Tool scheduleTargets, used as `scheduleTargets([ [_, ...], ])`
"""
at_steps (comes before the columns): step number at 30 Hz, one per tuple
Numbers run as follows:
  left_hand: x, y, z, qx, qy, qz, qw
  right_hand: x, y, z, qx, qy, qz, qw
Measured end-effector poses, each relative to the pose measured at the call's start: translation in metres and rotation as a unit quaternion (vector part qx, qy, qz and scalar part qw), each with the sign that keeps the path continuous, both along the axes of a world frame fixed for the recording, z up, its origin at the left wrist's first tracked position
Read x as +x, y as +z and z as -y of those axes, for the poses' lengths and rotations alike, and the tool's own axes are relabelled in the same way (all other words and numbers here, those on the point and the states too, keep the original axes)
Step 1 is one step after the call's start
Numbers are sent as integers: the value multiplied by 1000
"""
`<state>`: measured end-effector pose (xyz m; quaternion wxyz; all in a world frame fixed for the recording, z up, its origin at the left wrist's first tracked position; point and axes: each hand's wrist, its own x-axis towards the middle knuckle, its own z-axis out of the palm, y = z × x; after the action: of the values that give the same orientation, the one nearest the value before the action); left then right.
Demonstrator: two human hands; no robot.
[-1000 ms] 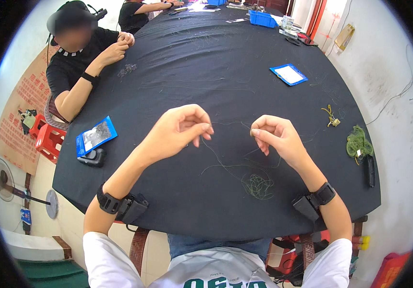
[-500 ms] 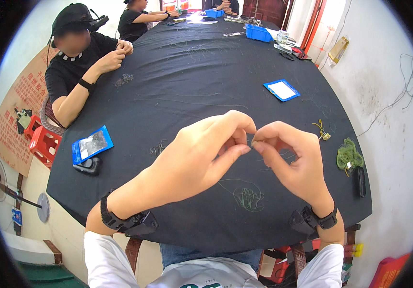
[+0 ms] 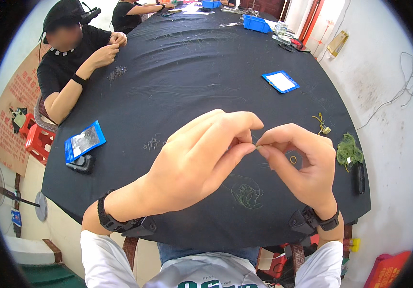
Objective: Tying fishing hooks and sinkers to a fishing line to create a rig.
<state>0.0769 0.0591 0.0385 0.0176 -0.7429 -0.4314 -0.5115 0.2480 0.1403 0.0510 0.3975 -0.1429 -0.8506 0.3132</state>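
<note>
Over the near middle of the black-covered table, my left hand (image 3: 197,161) and my right hand (image 3: 305,158) meet fingertip to fingertip. Both thumbs and forefingers are pinched on a thin line (image 3: 256,146); faint strands show beside the right thumb. Any smaller piece between the tips is too tiny to make out. In the gap of my right hand a small yellow ring (image 3: 293,159) shows. Beneath my hands lies a loose coil of green line (image 3: 247,196). Left of my left hand is a little heap of small dark metal pieces (image 3: 152,144).
A blue-edged packet (image 3: 85,141) rests on a black case (image 3: 81,164) at left; another packet (image 3: 280,81) lies beyond my right hand. To the right are yellow ties (image 3: 322,126) and a green line bundle (image 3: 349,151). A co-worker (image 3: 72,57) sits at the far left.
My hands have shifted slightly right and down, still pinched together. The yellow ring now shows inside the right hand's gap. The view has tilted slightly, moving the table's things up and left.
</note>
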Motion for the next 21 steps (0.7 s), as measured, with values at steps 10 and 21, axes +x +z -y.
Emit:
scheduleTargets([
  [10,-1,2,7,-68,0,53,996,-1,-1,0,149,1,-16,989],
  [21,1,2,7,-24,0,45,999,-1,-1,-1,204,0,-22,979],
])
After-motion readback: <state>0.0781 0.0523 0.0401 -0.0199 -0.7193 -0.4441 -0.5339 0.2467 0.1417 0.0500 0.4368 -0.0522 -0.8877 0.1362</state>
